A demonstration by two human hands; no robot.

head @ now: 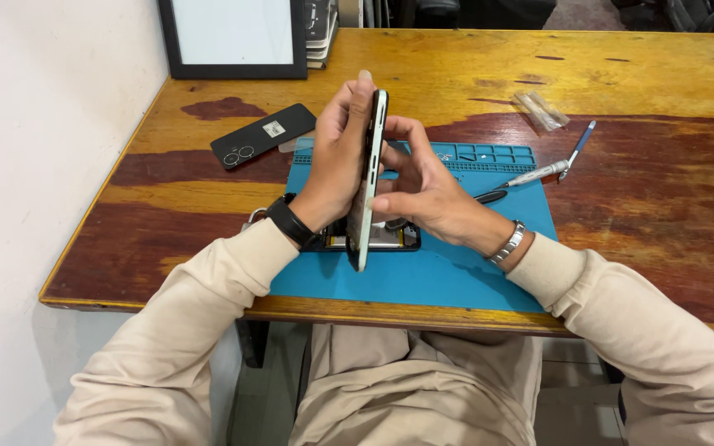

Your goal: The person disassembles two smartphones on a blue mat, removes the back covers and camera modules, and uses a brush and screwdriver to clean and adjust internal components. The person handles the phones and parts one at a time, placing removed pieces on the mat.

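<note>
Head view: both hands meet over the blue rubber work mat (456, 281) that lies on the worn, reddish-brown wooden counter (638, 190). The left hand (336, 161) holds a slim smartphone with a pale green metal frame (368, 177) stood on edge, its lower end close to the mat and its top end raised toward the far side of the counter. The left grip is closed around the phone's back, the fingers curled over the upper edge. The right hand (423, 194) presses against the opposite face of the same phone, its thumb and fingers bent and pinched on the frame, so this grip too is closed on the phone. A black wristband sits on the left wrist and a silver metal bracelet (508, 243) on the right; both arms wear beige sleeves.

Under the hands, on the mat, lies a flat black opened phone body (382, 239), partly hidden. To the left, on bare wood just off the mat, rests a black phone back cover with round camera rings (262, 135). To the right of the mat lie a silver screwdriver (539, 173), a blue-tipped pen (578, 149) touching it, and a small clear plastic bag (541, 110) further back. A black-framed white panel (233, 37) stands at the far left edge.
</note>
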